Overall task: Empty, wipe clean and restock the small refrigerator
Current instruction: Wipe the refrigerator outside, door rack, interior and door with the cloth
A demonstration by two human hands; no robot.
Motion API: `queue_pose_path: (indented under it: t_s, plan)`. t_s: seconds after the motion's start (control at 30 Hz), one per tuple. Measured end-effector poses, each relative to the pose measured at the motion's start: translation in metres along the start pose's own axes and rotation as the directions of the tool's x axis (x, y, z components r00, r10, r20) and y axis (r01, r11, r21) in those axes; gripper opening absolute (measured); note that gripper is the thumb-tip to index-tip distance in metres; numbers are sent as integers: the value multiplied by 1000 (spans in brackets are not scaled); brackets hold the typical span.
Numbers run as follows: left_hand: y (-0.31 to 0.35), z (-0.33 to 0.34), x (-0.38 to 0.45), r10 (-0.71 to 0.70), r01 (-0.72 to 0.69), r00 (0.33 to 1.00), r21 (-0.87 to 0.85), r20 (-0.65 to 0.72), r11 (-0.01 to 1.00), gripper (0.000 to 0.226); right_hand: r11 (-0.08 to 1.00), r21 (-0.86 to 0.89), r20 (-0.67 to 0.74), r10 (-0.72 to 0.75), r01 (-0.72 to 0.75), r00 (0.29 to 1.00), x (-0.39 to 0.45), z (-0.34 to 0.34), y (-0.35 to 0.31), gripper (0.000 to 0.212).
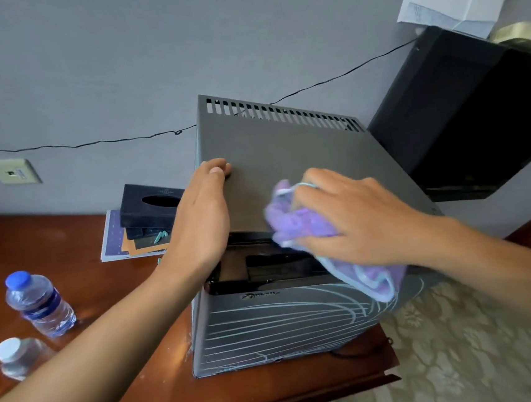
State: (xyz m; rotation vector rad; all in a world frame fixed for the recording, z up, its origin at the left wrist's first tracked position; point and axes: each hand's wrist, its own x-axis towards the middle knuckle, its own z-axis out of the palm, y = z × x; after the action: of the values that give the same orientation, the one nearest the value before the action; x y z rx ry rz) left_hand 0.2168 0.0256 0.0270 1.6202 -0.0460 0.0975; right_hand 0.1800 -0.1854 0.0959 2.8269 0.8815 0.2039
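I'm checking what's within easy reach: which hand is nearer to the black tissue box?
Left. The left hand rests on the refrigerator's left top edge, just right of the tissue box. The right hand, holding the purple cloth, is farther right.

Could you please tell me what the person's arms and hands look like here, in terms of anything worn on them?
Both forearms are bare up to the frame's edge: no sleeves show. The left hand and the right hand wear no gloves, and no rings, watch or bracelets are visible on the fingers or wrists. The nails look short and unpainted.
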Motion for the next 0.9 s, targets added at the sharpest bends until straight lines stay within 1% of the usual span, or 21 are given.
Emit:
queue_pose_path:
  t_s: [0.07, 0.13, 0.23, 0.3, 0.37, 0.47, 0.53, 0.6, 0.63, 0.67, 0.7, 0.73, 0.77, 0.8, 0.83, 0.87, 0.9]
  plan:
    - [0, 0, 0, -27, 27, 1000, 4, 1, 1000, 36, 998, -55, -23, 25, -26, 999, -23, -5, 26, 39]
    - [-1, 1, 2, -34, 34, 999, -44, 9, 998, 36, 997, -66, -57, 31, -35, 998, -36, -6, 38, 37]
    - [-1, 1, 4, -81, 81, 997, -185, 8, 979, 42, 994, -101, -129, -64, 51, 990, -29, 2, 32, 24]
    - [1, 1, 1, -122, 115, 992, -228, -16, 967, 42, 988, -84, -204, -141, 126, 969, -12, 8, 17, 16]
    - [2, 1, 0, -140, 126, 990, -327, -19, 937, 44, 986, -5, -302, -159, 165, 940, 10, 13, -5, 16]
    - [1, 0, -2, -177, 141, 984, -530, -18, 836, 45, 961, 186, -400, -117, 205, 909, 47, 19, -47, 18]
    - [1, -3, -2, -211, 161, 977, -589, -17, 792, 45, 947, 246, -395, -97, 207, 914, 58, 20, -62, 19]
    - [1, -5, -1, -194, 158, 981, -566, -3, 809, 45, 956, 239, -356, -77, 171, 931, 50, 20, -57, 19]
    - [1, -6, 0, -170, 151, 985, -511, 10, 846, 45, 965, 218, -335, -66, 146, 940, 41, 20, -49, 20]
    - [0, -8, 0, -130, 131, 991, -396, 29, 909, 47, 974, 194, -315, -52, 117, 948, 29, 20, -38, 20]
    - [0, -8, 0, -56, 70, 996, -201, 71, 977, 52, 981, 174, -295, -33, 88, 955, 16, 21, -26, 19]
    - [-1, -7, -1, 52, -64, 988, 73, 147, 995, 58, 986, 157, -277, -11, 57, 961, 3, 21, -13, 19]
    - [-1, -5, -2, 161, -250, 953, 362, 258, 898, 62, 990, 141, -264, 11, 27, 964, -10, 21, 1, 18]
    - [0, -2, -5, 236, -425, 895, 566, 378, 706, 64, 992, 124, -255, 30, 2, 967, -24, 21, 15, 17]
    - [2, 2, -8, 257, -535, 842, 671, 475, 514, 67, 994, 110, -246, 48, -21, 968, -38, 22, 28, 16]
    - [6, 6, -9, 239, -588, 808, 720, 538, 367, 70, 995, 93, -234, 66, -45, 970, -51, 22, 43, 15]
    - [12, 11, -10, 207, -607, 795, 746, 571, 274, 71, 995, 68, -221, 84, -71, 972, -65, 22, 56, 14]
